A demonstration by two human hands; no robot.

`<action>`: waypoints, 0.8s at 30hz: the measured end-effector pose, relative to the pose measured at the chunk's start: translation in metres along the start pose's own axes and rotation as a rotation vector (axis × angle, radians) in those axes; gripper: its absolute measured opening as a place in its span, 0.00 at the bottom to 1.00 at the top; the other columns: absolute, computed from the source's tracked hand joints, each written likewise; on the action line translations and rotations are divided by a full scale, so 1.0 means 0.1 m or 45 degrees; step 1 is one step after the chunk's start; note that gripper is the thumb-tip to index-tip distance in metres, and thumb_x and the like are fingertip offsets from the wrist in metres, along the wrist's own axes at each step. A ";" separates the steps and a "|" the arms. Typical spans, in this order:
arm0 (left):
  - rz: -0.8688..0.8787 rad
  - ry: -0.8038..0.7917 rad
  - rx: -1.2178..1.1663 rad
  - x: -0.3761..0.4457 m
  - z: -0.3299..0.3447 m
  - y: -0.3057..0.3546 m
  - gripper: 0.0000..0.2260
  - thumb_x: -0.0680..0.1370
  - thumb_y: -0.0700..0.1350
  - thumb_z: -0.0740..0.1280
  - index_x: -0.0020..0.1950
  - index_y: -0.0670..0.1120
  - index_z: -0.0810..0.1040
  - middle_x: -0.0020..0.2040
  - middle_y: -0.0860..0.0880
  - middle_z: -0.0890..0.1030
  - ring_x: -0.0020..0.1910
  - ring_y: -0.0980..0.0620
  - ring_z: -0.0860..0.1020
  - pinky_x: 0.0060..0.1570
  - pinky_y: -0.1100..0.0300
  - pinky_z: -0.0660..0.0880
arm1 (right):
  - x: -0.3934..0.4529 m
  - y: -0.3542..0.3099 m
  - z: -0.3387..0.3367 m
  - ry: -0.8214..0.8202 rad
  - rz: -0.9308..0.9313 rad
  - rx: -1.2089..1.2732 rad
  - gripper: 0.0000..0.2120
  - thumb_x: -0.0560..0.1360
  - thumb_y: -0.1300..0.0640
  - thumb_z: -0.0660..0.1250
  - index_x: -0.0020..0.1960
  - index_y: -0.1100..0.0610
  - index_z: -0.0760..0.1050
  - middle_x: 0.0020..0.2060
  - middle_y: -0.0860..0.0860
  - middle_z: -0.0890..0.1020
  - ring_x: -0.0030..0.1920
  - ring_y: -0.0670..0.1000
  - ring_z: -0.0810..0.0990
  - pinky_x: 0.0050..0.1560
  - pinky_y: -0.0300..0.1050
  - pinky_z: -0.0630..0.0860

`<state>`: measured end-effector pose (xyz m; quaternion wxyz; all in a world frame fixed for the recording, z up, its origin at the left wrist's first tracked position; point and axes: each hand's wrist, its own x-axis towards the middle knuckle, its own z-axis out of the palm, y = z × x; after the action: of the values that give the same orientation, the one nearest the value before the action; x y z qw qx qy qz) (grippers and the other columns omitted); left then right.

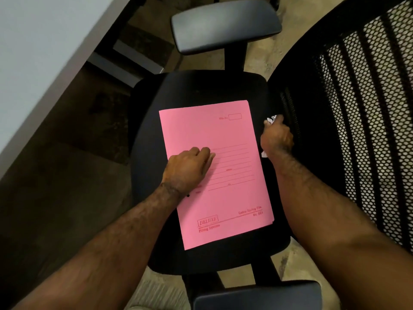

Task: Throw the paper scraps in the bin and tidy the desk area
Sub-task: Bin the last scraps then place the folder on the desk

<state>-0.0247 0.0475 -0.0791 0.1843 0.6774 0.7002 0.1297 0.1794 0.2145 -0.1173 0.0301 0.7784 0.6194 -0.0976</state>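
A pink file folder (214, 135) lies flat on the black seat (201, 88) of an office chair. My left hand (188, 167) rests on the folder's left half, fingers curled down against it. My right hand (277, 137) is at the folder's right edge, closed around crumpled white paper scraps (271, 119); bits of white show above the fingers and below the palm. No bin is in view.
The chair's mesh backrest (362, 113) rises on the right. One armrest (223, 25) is at the top, another (257, 296) at the bottom. A white desk top (35, 54) runs along the left, with dark floor beneath it.
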 end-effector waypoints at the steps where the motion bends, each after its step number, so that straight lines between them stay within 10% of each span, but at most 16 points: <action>1: -0.015 -0.005 0.032 0.00 0.02 -0.02 0.23 0.81 0.58 0.45 0.53 0.46 0.76 0.37 0.49 0.77 0.31 0.52 0.71 0.31 0.59 0.68 | 0.04 0.00 0.02 0.030 -0.021 -0.008 0.20 0.81 0.47 0.57 0.68 0.57 0.62 0.51 0.62 0.79 0.48 0.63 0.81 0.37 0.54 0.77; 8: -0.124 -0.005 0.118 -0.18 0.03 -0.12 0.18 0.82 0.55 0.51 0.50 0.45 0.75 0.39 0.48 0.77 0.33 0.48 0.74 0.31 0.54 0.74 | 0.06 0.07 0.08 0.223 -0.255 -0.126 0.11 0.82 0.53 0.58 0.60 0.57 0.67 0.45 0.62 0.78 0.41 0.61 0.80 0.32 0.47 0.69; 15: -0.330 0.352 -0.012 -0.94 -0.27 -0.44 0.13 0.80 0.49 0.62 0.40 0.44 0.76 0.33 0.45 0.77 0.28 0.46 0.74 0.26 0.59 0.65 | -0.32 -0.36 -0.36 0.240 -0.122 0.437 0.10 0.81 0.54 0.56 0.58 0.57 0.71 0.48 0.56 0.80 0.48 0.56 0.81 0.37 0.40 0.70; 24: -0.793 0.600 -0.077 -2.81 -0.43 -0.86 0.13 0.81 0.49 0.60 0.41 0.44 0.76 0.33 0.43 0.77 0.29 0.41 0.76 0.25 0.53 0.72 | -3.33 -1.46 -0.24 -0.219 -1.374 0.543 0.10 0.81 0.59 0.60 0.48 0.65 0.73 0.41 0.62 0.77 0.40 0.64 0.76 0.40 0.59 0.73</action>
<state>-0.1170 -0.2339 -0.0550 0.0689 0.3782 0.8914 0.2401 -0.0305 -0.0672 -0.0196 -0.1310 0.3310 0.8902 -0.2844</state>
